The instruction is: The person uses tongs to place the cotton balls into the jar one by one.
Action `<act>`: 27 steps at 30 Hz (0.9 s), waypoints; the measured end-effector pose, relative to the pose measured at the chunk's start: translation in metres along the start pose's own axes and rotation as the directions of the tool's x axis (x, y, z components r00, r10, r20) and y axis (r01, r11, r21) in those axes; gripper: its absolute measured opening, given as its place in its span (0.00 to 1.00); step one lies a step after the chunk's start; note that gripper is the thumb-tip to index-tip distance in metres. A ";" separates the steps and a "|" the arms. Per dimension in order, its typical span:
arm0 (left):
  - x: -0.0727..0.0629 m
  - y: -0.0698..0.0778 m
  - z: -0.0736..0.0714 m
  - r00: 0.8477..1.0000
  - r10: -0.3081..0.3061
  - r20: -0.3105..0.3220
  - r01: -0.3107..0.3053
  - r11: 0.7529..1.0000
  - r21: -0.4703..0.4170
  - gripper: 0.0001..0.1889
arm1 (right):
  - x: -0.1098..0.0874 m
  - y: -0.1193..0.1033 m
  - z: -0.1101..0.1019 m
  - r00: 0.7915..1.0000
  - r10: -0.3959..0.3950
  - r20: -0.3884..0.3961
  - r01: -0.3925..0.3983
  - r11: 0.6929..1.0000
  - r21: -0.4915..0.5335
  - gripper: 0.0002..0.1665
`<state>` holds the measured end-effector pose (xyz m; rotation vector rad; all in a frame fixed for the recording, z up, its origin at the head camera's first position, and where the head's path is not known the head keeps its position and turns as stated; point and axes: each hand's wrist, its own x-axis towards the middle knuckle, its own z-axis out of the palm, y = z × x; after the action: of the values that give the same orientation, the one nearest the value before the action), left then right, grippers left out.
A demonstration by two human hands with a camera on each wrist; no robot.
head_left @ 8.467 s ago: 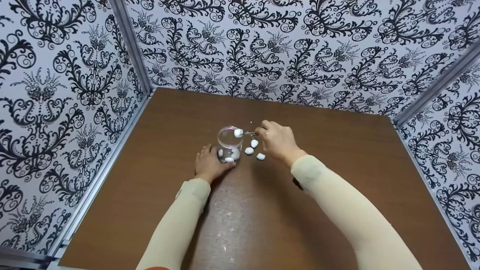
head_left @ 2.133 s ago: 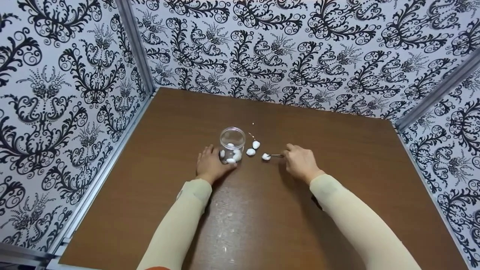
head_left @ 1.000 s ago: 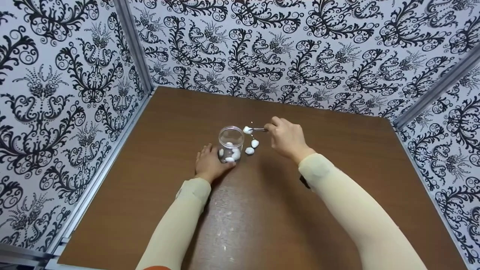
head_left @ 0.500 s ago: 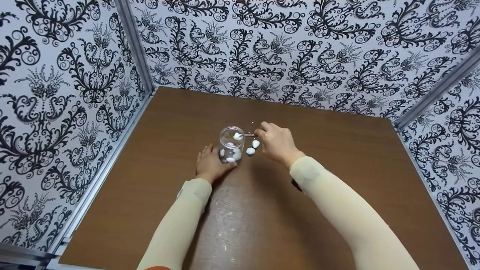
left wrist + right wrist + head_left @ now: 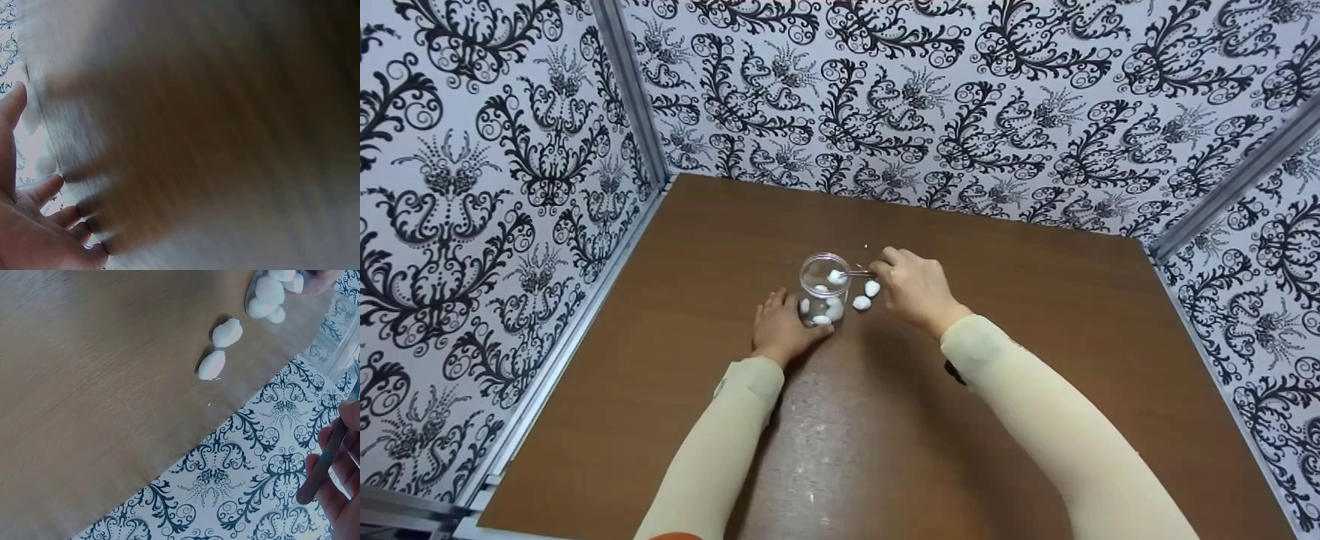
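Observation:
Upright on the table stands a clear plastic jar (image 5: 813,292) with several white cotton balls (image 5: 834,308) at its bottom. My left hand (image 5: 782,327) holds the jar low down, thumb on the near side and fingers along the left. Between the fingers of my right hand (image 5: 915,289) are metal tweezers (image 5: 858,274), whose rounded end (image 5: 306,495) shows in the right wrist view. A cotton ball (image 5: 836,277) is at the tweezer tips, within the jar's mouth in the head view. Two loose cotton balls, one farther back (image 5: 872,288) and one nearer (image 5: 862,303), lie right of the jar.
Small white specks (image 5: 865,246) lie on the brown table (image 5: 720,247) behind the loose cotton balls. Walls with black-and-white scroll pattern (image 5: 915,97) and metal corner posts (image 5: 634,94) enclose the table at the back and sides.
The right hand picked up a cotton ball from the table with the tweezers, carried it left and lowered it into the jar's mouth. Left hand and jar have stayed in place.

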<state>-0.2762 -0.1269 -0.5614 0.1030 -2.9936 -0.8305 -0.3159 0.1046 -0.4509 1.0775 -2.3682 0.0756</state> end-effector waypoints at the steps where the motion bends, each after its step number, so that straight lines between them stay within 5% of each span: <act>1: 0.000 0.000 0.000 1.000 0.001 0.000 -0.001 1.000 0.002 0.49 | 0.000 0.000 0.000 1.000 0.000 -0.002 0.000 1.000 0.001 0.15; 16: 0.003 -0.002 0.003 1.000 0.004 0.003 -0.004 1.000 0.020 0.50 | -0.006 0.010 -0.007 1.000 0.021 -0.020 -0.021 1.000 -0.008 0.17; 27: -0.001 0.000 -0.002 1.000 0.006 0.009 -0.006 1.000 0.003 0.49 | -0.024 0.028 -0.002 0.996 0.087 0.035 -0.087 0.996 -0.015 0.13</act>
<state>-0.2752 -0.1279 -0.5598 0.0903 -3.0024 -0.8286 -0.3221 0.1408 -0.4569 0.9769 -2.4437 0.0722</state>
